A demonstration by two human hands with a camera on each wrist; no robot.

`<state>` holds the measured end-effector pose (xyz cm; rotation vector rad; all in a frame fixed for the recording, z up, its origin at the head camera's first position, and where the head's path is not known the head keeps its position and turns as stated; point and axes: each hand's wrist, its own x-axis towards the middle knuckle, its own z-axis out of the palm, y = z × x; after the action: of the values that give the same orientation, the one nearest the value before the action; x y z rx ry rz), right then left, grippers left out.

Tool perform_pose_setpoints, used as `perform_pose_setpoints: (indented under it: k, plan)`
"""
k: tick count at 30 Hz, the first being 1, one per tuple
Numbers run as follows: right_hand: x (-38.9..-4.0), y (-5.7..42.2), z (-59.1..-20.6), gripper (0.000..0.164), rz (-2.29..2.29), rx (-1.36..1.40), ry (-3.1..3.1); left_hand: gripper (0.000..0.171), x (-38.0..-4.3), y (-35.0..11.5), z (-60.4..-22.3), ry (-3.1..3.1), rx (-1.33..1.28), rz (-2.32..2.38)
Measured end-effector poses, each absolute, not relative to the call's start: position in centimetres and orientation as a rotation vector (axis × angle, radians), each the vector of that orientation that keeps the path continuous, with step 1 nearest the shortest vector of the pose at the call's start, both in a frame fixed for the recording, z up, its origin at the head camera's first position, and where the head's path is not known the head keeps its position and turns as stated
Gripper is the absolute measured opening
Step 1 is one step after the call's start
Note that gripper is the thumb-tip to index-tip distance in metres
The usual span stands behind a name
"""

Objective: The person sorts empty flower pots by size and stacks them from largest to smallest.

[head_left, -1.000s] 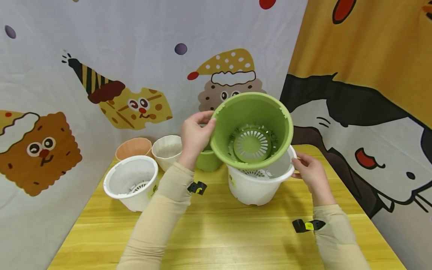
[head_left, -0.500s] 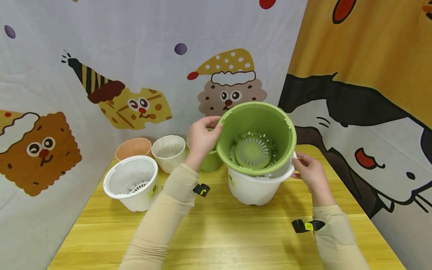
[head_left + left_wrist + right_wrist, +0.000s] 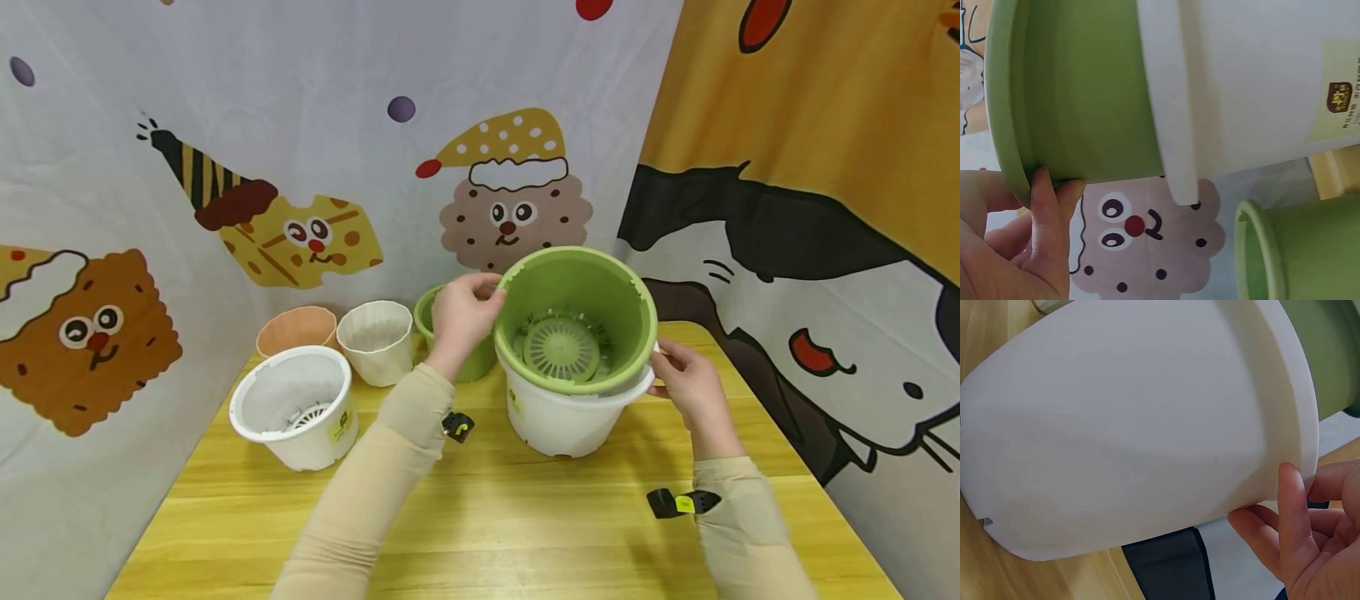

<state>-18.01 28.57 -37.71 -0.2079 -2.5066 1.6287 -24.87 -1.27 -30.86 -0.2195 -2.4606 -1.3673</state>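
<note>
A large green plastic flowerpot (image 3: 592,287) with a slotted base sits partly inside a white flowerpot (image 3: 562,425) on the table. My left hand (image 3: 463,317) pinches the green pot's rim at its left side. In the left wrist view, thumb and fingers (image 3: 1044,219) grip that rim, and part of the green wall stands above the white rim. My right hand (image 3: 693,387) holds the white pot's rim at the right. The right wrist view shows its fingers (image 3: 1294,512) at the white rim (image 3: 1307,425). The green pot's lower outside is hidden within the white one.
A smaller green pot (image 3: 476,360) stands behind my left hand. To the left are a cream fluted pot (image 3: 377,354), an orange pot (image 3: 296,327) and another white pot (image 3: 311,446). Printed cloth (image 3: 315,100) hangs behind the wooden table (image 3: 480,517).
My left hand has lowered the green pot, moving slightly right, so it sits deeper in the white pot. The right hand has stayed at the white rim.
</note>
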Motion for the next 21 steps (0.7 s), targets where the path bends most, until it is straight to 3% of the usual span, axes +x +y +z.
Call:
perform_pose_setpoints:
  k: [21]
  plan:
    - [-18.0, 28.3, -37.5, 0.054, 1.646, -0.242, -2.512, 0.024, -25.5, 0.2, -33.3, -2.549, -0.108, -1.267]
